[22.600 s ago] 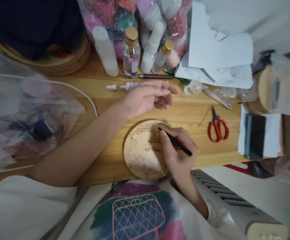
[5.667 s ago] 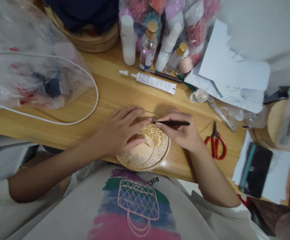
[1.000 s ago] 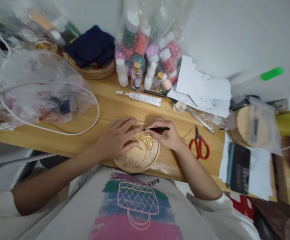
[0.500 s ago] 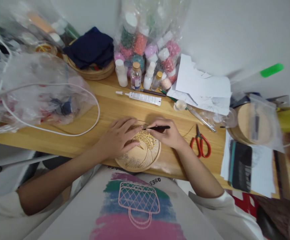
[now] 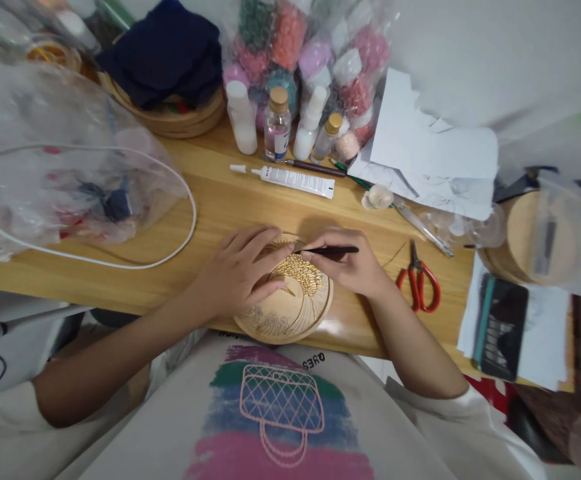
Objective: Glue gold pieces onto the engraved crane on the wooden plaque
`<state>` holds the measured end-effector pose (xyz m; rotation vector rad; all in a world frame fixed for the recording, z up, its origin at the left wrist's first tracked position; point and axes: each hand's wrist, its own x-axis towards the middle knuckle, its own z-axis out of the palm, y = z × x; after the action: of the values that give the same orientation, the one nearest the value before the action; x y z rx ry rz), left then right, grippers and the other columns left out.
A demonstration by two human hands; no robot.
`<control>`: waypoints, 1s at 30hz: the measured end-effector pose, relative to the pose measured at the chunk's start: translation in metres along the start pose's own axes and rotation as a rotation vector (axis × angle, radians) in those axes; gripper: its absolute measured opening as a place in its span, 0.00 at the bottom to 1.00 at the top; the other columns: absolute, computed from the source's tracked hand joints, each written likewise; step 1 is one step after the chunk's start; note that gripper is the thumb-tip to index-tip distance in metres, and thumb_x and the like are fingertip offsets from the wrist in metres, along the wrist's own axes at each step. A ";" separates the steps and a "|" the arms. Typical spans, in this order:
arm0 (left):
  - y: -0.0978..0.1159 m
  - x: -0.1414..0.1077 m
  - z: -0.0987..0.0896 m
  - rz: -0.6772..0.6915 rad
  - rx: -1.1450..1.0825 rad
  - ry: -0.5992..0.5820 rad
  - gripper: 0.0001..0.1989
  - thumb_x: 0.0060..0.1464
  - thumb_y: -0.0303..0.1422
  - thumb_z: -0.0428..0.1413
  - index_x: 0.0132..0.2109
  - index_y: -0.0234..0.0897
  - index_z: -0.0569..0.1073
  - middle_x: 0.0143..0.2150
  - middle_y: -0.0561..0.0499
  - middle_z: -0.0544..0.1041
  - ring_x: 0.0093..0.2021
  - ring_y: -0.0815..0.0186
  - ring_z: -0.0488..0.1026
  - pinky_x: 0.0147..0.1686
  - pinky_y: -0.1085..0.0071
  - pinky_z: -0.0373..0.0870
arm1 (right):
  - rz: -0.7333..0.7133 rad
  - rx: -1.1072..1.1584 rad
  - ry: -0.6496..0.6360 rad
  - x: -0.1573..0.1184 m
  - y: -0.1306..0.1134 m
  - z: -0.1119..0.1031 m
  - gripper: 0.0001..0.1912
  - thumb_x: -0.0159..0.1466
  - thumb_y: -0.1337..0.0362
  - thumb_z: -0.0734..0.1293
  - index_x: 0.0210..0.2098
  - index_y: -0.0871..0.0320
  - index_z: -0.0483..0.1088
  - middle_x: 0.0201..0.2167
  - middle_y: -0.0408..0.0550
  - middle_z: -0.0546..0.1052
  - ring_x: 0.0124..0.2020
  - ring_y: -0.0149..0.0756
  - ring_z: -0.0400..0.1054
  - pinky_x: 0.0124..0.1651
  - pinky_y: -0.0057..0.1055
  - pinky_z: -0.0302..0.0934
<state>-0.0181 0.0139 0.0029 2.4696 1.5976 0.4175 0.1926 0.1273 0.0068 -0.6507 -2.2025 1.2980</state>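
Observation:
A round wooden disc (image 5: 275, 327) lies at the table's front edge, with gold wire-like relief (image 5: 303, 277) over its upper right and fine carved or drawn lines below. My left hand (image 5: 243, 270) rests on the disc's left side, fingers stretched and the thumb apart, covering part of it. Between the fingertips of my right hand (image 5: 347, 263) is a slim black tool (image 5: 337, 250), its tip at the gold relief close to my left index finger. Whether that tool is a pair of tweezers or a pen-like pick, I cannot tell.
Red-handled pliers (image 5: 419, 283) lie right of my right hand. A white tube (image 5: 297, 181), small bottles (image 5: 277, 127) and a craft knife (image 5: 423, 227) are behind. Left stands a plastic bag (image 5: 70, 167) with a white cable (image 5: 193, 220); right, papers (image 5: 545, 333) under a dark case (image 5: 503, 327).
The view has tilted and moved closer, so the table things appear shifted. Both hands keep nearly the same place on the disc, and the black tool stays in my right hand.

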 end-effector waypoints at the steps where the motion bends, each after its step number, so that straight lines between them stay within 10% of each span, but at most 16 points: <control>1: 0.000 0.000 0.000 0.003 -0.001 0.005 0.22 0.67 0.41 0.48 0.63 0.36 0.67 0.62 0.37 0.67 0.63 0.49 0.64 0.59 0.50 0.65 | -0.001 0.001 -0.002 0.000 0.000 0.000 0.04 0.63 0.67 0.70 0.31 0.60 0.76 0.25 0.43 0.75 0.26 0.26 0.66 0.29 0.25 0.59; 30: 0.001 0.001 0.000 0.030 0.031 0.045 0.23 0.66 0.42 0.51 0.61 0.33 0.69 0.60 0.36 0.70 0.60 0.47 0.67 0.54 0.51 0.68 | 0.018 -0.007 -0.008 0.000 -0.003 -0.001 0.04 0.63 0.67 0.69 0.31 0.58 0.75 0.25 0.43 0.75 0.26 0.28 0.66 0.29 0.27 0.59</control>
<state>-0.0167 0.0146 0.0035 2.5273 1.5979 0.4588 0.1928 0.1261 0.0098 -0.6707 -2.2136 1.3040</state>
